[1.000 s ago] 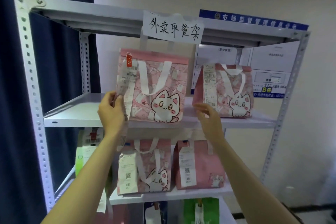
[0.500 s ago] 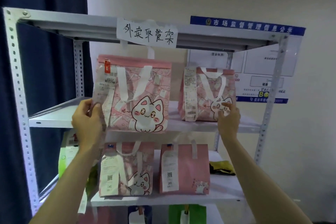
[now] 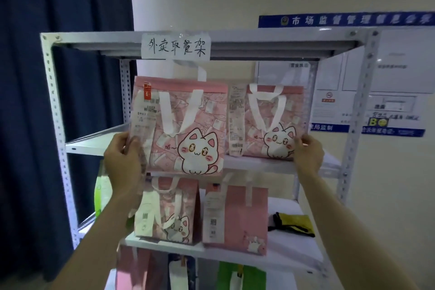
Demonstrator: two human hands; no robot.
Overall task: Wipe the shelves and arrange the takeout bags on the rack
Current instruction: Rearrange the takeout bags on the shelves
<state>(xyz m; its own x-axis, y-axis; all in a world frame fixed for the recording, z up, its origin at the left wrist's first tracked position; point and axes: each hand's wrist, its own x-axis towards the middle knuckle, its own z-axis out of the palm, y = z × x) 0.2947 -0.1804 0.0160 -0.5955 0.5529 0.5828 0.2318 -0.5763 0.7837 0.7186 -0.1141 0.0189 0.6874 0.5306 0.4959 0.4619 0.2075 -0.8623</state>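
Note:
Two pink cat-print takeout bags stand side by side on the upper shelf of a white metal rack. My left hand grips the lower left corner of the larger left bag, by its receipt. That bag's bottom overhangs the shelf's front edge. My right hand holds the lower right corner of the smaller right bag. On the shelf below stand a cat-print bag and a plain pink bag.
A yellow and black cloth lies on the lower shelf, right of the bags. A green bag and others sit on the shelf beneath. A handwritten paper sign hangs on the top shelf. Dark curtain left, notice board right.
My right hand moved from the shelf's front edge to the right bag's lower right corner. The two bags now stand closer together. My left hand kept its hold on the left bag.

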